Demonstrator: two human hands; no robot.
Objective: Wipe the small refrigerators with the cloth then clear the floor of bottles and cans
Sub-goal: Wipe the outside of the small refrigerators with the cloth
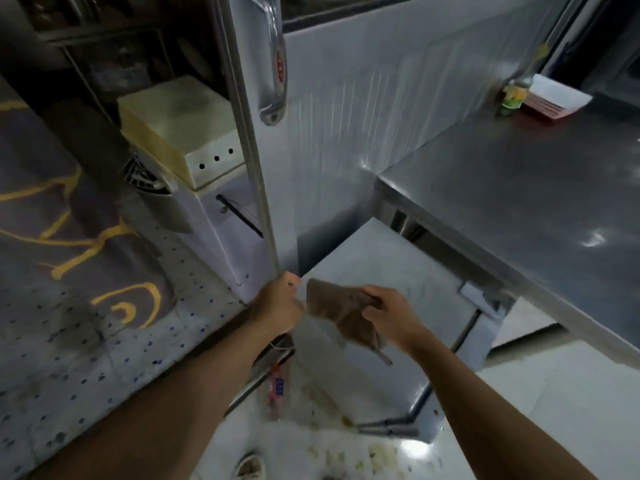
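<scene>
We see two hands. Our left hand [278,304] is curled around the edge of the tall refrigerator door [332,133]. Our right hand [388,313] pinches one brown cloth [337,311], held above the small white refrigerator [398,271]. One small bottle [513,93] stands on the steel table [519,188]. One red can [276,384] lies on the floor [346,455].

Steel counter [519,188] with a small bottle [513,95] beside a red tray [547,107].
</scene>
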